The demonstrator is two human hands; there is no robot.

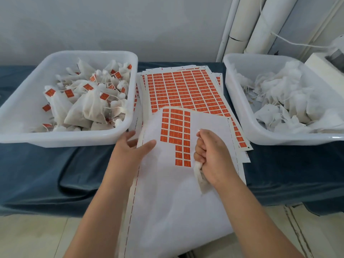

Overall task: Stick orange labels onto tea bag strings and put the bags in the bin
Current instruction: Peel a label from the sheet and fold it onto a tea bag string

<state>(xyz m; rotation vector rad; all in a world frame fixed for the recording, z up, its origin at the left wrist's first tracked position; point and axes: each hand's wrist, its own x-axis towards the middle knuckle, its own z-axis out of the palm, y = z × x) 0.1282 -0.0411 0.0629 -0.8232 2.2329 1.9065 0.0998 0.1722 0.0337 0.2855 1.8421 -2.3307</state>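
Observation:
A partly used label sheet (204,138) with a block of orange labels (176,131) lies curled in front of me. My left hand (132,148) holds its left edge, thumb on top and fingers under it. My right hand (212,155) is curled round a white tea bag (200,175) over the sheet; the bag hangs out below the fist. The left white bin (22,127) holds several tea bags with orange labels (87,101). The right white bin (247,125) holds unlabelled tea bags (286,94).
A stack of full orange label sheets (182,90) lies between the bins on the dark blue table cover (74,174). White pipes (247,25) stand at the back right beside a white machine (327,60). Pale floor shows below the table edge.

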